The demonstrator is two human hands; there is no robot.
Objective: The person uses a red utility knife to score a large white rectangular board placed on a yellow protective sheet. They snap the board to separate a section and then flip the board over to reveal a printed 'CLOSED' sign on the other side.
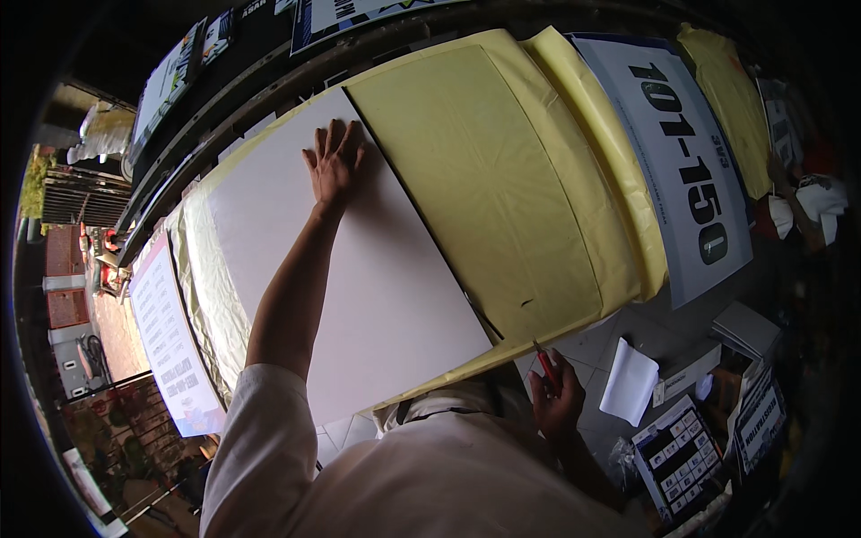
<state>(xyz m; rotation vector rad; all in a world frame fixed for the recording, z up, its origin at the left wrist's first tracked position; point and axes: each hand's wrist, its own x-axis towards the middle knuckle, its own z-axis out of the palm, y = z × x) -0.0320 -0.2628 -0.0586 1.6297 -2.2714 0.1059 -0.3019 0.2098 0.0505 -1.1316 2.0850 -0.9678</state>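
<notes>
A large white board (296, 242) lies across the yellow-covered table. My left hand (334, 163) is spread flat on it near its far right corner, holding nothing. Off the table's near edge, my right hand (558, 394) is closed round a slim red-handled cutter knife (547, 366), its thin tip pointing up toward the table edge. Along the right side of the white board runs a dark edge, and a thin dark strip (482, 314) shows by its near right corner. The yellow sheet (484, 170) to the right has a small dark mark.
A printed white sign (664, 152) lies at the table's right end, and another printed sheet (166, 332) at its left end. On the floor to the right are a white paper (630, 381) and a printed panel (677, 457). Another person (807, 206) is at far right.
</notes>
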